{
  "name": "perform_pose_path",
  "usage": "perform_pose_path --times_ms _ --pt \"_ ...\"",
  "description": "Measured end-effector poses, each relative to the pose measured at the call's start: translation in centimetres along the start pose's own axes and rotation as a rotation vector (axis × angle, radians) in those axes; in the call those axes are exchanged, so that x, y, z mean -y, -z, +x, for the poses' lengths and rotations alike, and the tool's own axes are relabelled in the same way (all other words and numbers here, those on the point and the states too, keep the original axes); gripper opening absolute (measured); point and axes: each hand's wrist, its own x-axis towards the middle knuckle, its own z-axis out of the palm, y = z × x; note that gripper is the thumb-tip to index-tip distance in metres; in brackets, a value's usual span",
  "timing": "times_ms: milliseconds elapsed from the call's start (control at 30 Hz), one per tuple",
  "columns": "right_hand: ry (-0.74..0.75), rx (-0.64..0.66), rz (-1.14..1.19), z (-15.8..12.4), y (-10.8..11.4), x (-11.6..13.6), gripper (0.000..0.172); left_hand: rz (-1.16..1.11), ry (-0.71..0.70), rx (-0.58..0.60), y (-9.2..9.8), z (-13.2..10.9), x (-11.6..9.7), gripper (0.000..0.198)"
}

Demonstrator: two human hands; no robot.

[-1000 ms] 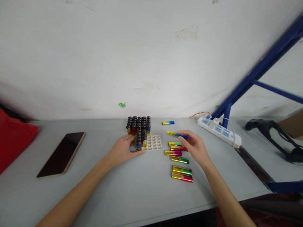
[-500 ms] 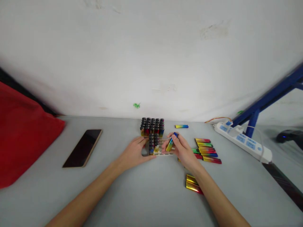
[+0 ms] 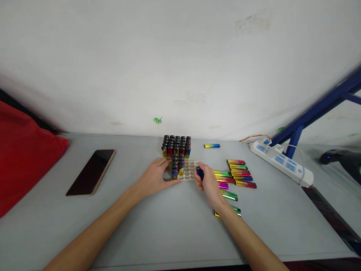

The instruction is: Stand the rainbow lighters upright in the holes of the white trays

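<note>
Several upright lighters (image 3: 175, 165) with black tops stand in the left part of a pale slotted tray (image 3: 190, 171); the tray's right part shows bare slots. My left hand (image 3: 156, 175) grips the tray's left end, thumb along the front and fingers behind. At the right end of the tray, my right hand (image 3: 208, 180) is closed around a blue lighter (image 3: 199, 172), held with one end facing me; the rest of it is hidden by my fingers. Just behind the tray stands a block of upright lighters (image 3: 176, 145).
Several shiny coloured lighters (image 3: 241, 173) lie flat on the grey table (image 3: 158, 233) to the right, some partly under my right forearm. Another lighter (image 3: 212, 145) lies near the wall. A phone (image 3: 91, 172) and red cloth (image 3: 25, 150) are left; a white power strip (image 3: 282, 162) is right.
My right hand has turned the lighter so that its end faces me, and moved it down beside the tray's right end. My left hand keeps its hold. The whole view has shifted slightly.
</note>
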Motion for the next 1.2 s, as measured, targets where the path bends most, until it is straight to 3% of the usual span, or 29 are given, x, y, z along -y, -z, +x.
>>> perform_pose_path --times_ms 167,367,467,767,967,1200 --pt "-0.043 0.0 0.003 0.1 -0.2 -0.1 0.066 -0.004 -0.006 0.006 -0.1 0.1 0.3 0.044" --pt "-0.042 0.045 0.089 0.0 -0.2 0.1 0.076 -0.013 0.003 0.008 0.0 0.1 0.1 0.045" --pt "0.103 0.057 0.035 -0.1 0.0 -0.3 0.075 -0.022 -0.005 0.007 0.0 0.1 0.0 0.046" --pt "0.673 -0.052 -0.501 -0.4 1.1 0.1 0.036 -0.014 -0.012 -0.002 -0.2 0.0 0.2 0.047" --pt "0.76 -0.066 -0.619 -0.2 1.3 -0.5 0.021 -0.022 -0.01 -0.009 -0.1 0.0 0.0 0.044" --pt "0.857 0.067 -0.887 0.0 1.8 -0.2 0.018 -0.044 -0.009 -0.015 -0.1 0.0 -0.2 0.041"
